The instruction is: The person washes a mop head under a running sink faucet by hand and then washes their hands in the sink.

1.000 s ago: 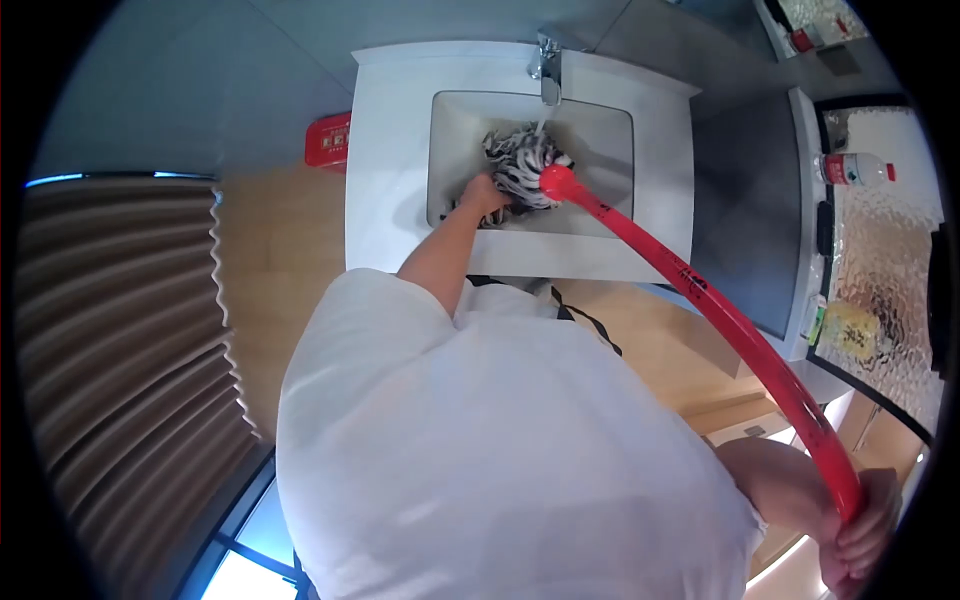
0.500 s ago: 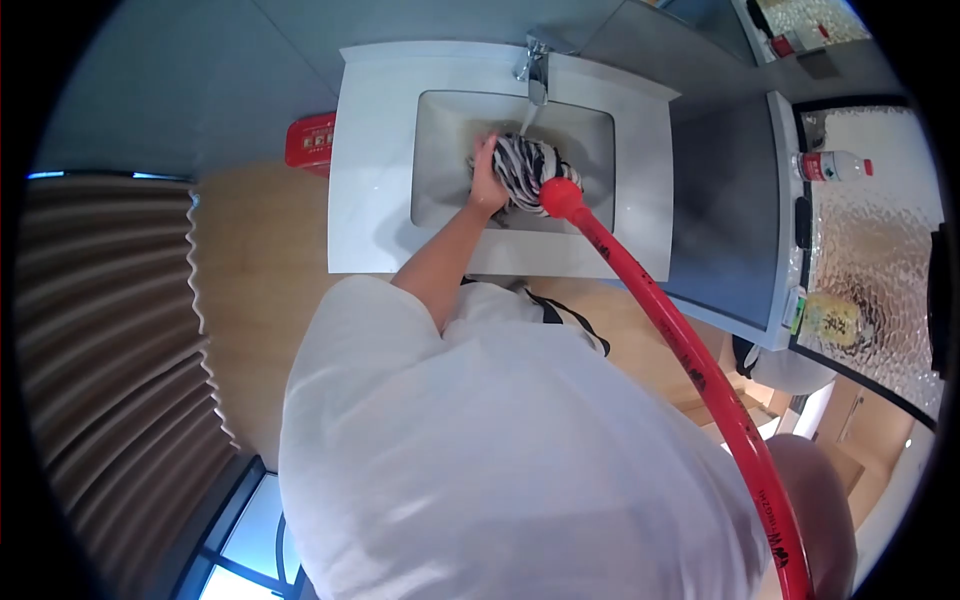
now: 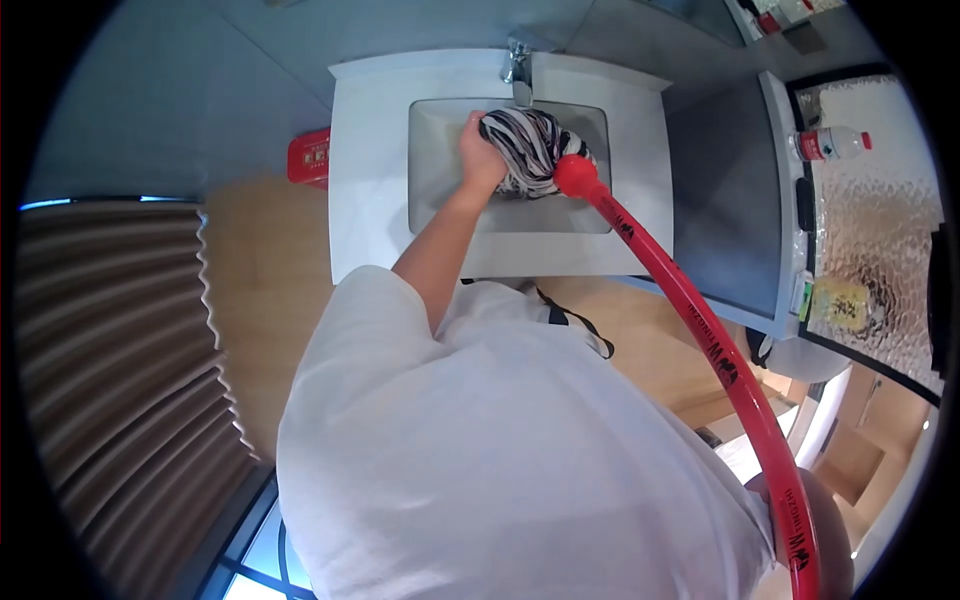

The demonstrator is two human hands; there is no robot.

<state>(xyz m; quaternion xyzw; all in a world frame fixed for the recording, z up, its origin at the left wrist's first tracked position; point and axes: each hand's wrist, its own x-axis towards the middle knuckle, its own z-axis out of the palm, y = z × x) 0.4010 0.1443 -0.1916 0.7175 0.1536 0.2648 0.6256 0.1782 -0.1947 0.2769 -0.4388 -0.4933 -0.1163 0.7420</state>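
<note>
A mop head (image 3: 527, 150) of black, white and grey strands is bunched up over the sink basin (image 3: 430, 200), just below the faucet (image 3: 519, 75). My left hand (image 3: 481, 157) grips the left side of the strands, its fingertips partly hidden behind them. From the red ball joint at the mop head, the red mop handle (image 3: 690, 300) runs down to the lower right and leaves the frame at the bottom. My right hand is out of view; only part of that arm (image 3: 830, 520) shows beside the handle.
White countertop (image 3: 370, 180) surrounds the basin. A red box (image 3: 310, 158) is at its left. To the right, a bottle (image 3: 832, 144) and a yellow packet (image 3: 840, 304) lie on a textured glass surface (image 3: 870, 220). A pleated curtain (image 3: 120, 330) hangs at left.
My left hand has gathered the mop strands into a bundle and raised it toward the faucet. The handle has swung lower and steeper, and my right hand has left the view.
</note>
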